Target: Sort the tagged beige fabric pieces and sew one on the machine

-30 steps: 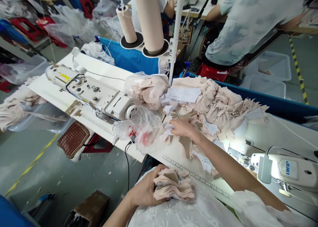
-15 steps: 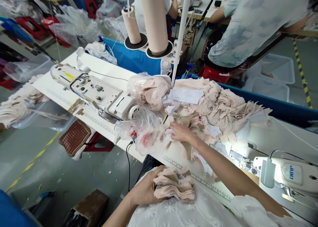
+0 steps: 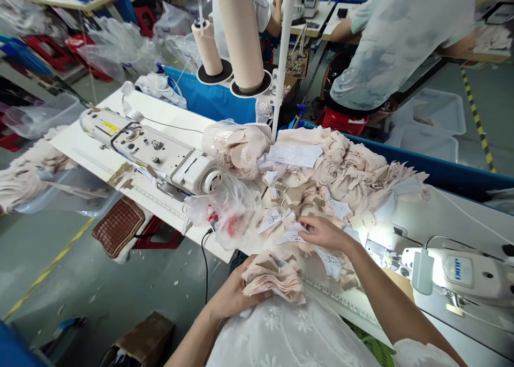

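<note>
My left hand [image 3: 231, 297] is closed around a stack of beige fabric pieces [image 3: 275, 276] held over my lap, just below the table's front edge. My right hand [image 3: 325, 232] reaches over the table and pinches a small white printed paper tag [image 3: 293, 234] beside another tag [image 3: 271, 218]. Right behind it lies a big heap of beige fabric cuttings [image 3: 345, 166] with more paper slips mixed in.
A clear plastic bag [image 3: 231, 212] and a bag of beige cups [image 3: 239, 145] sit left of the heap, beside a white sewing machine [image 3: 148, 147]. Another lit sewing machine [image 3: 461, 268] stands at the right. Thread cones [image 3: 241, 35] rise behind. A person [image 3: 393, 40] sits beyond.
My right hand drew back toward me and to the right, bringing a paper tag out of the pile. My left hand lifted the fabric stack slightly toward the table edge.
</note>
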{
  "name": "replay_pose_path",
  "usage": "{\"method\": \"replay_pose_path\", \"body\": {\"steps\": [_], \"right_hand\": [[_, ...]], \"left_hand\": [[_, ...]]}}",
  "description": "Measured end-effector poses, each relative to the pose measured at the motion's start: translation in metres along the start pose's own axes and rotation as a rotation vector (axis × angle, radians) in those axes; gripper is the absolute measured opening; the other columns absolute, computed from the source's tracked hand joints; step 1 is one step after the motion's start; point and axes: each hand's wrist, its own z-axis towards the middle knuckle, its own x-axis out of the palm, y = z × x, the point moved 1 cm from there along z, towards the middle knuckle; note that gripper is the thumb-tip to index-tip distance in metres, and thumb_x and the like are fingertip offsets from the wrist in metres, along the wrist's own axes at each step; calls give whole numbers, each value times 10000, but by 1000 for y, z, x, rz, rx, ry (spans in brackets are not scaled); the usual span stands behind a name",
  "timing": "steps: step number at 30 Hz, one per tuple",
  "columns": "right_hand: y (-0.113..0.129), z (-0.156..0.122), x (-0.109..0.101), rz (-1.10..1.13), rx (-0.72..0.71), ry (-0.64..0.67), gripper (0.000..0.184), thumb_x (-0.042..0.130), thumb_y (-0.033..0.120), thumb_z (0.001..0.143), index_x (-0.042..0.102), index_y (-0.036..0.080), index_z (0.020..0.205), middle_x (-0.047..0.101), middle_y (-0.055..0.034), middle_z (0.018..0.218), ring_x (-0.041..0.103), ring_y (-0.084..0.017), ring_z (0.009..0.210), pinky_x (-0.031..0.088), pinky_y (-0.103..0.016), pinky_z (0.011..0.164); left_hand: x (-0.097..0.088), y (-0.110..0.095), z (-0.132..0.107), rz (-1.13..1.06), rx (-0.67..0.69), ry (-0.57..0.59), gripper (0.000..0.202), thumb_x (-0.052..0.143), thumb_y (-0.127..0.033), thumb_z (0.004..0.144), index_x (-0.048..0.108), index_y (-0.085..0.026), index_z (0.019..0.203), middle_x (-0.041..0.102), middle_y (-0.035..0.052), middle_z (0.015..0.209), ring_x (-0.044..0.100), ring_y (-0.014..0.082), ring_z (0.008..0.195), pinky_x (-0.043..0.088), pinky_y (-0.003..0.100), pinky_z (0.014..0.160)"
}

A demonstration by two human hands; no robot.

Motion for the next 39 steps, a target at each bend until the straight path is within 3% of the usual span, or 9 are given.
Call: {"method": "replay_pose_path", "body": {"steps": [2, 5, 10, 17, 22, 25, 27, 31, 39], "right_hand": [[-10, -11, -7, -30, 49, 15, 148, 503, 293, 907, 614, 196, 889, 649, -36, 799, 609, -237, 725, 429, -302, 607], [-11, -11, -9, -135, 99, -123, 186, 501, 254, 926, 639, 168, 1016, 675, -102, 1025, 606, -301, 958, 464, -379, 780], [24, 31, 16, -279, 64, -263, 273, 496, 238, 1016, 595, 153, 1256, 635, -109, 1221, 535, -260, 1161, 432, -374, 970], [43, 73, 35, -353, 38, -204, 169, 713, 201, 880, 693, 79, 995, 657, -194, 1032, 517, -381, 1124, 378, -485, 995], [59, 35, 32, -210, -64, -166, 116, 587, 188, 975, 671, 108, 967, 653, -133, 1008, 594, -281, 982, 439, -374, 909], [68, 3, 40, -67, -159, -65, 78, 642, 193, 948, 666, 164, 1016, 688, -36, 964, 643, -191, 829, 475, -248, 717], [68, -15, 49, 114, -231, -32, 215, 665, 108, 863, 675, 203, 1056, 707, 0, 1002, 659, -180, 879, 479, -221, 737], [52, -38, 61, 552, -264, -144, 337, 593, 98, 746, 704, 185, 1052, 714, -52, 1027, 650, -242, 949, 491, -298, 812], [38, -59, 62, 734, -383, -81, 319, 503, 325, 941, 690, 181, 1155, 659, -106, 1087, 614, -248, 1016, 483, -372, 881]], "left_hand": [[0, -1, 3, -7, 25, -5, 504, 765, -365, 794, 551, -181, 1211, 604, 105, 1234, 574, 277, 1157, 443, 367, 1005], [6, -4, 6, 3, 36, 44, 486, 753, -354, 800, 554, -175, 1207, 616, 100, 1204, 588, 268, 1128, 458, 356, 982], [23, -16, 5, 106, 20, 137, 453, 707, -300, 813, 533, -193, 1218, 623, 92, 1216, 599, 261, 1124, 472, 357, 982], [30, -31, -1, 264, 58, 120, 378, 646, -372, 818, 560, -198, 1142, 615, 99, 1223, 589, 267, 1111, 488, 369, 987], [33, -35, -6, 283, -14, 28, 445, 594, -625, 813, 607, -222, 1003, 670, 100, 1043, 615, 267, 953, 533, 351, 850], [34, -38, -7, 279, 11, 26, 508, 584, -649, 826, 608, -229, 1111, 656, 109, 1121, 608, 281, 1005, 522, 368, 890], [35, -39, -6, 260, 49, 46, 512, 592, -607, 848, 585, -237, 1201, 633, 111, 1200, 599, 285, 1058, 506, 382, 939], [37, -39, -4, 224, 54, 92, 425, 605, -506, 876, 592, -232, 1201, 609, 102, 1258, 576, 278, 1139, 482, 372, 991], [47, -39, -4, 279, 53, 115, 372, 609, -447, 899, 576, -205, 1180, 598, 111, 1243, 578, 240, 1104, 470, 349, 1000]]}}
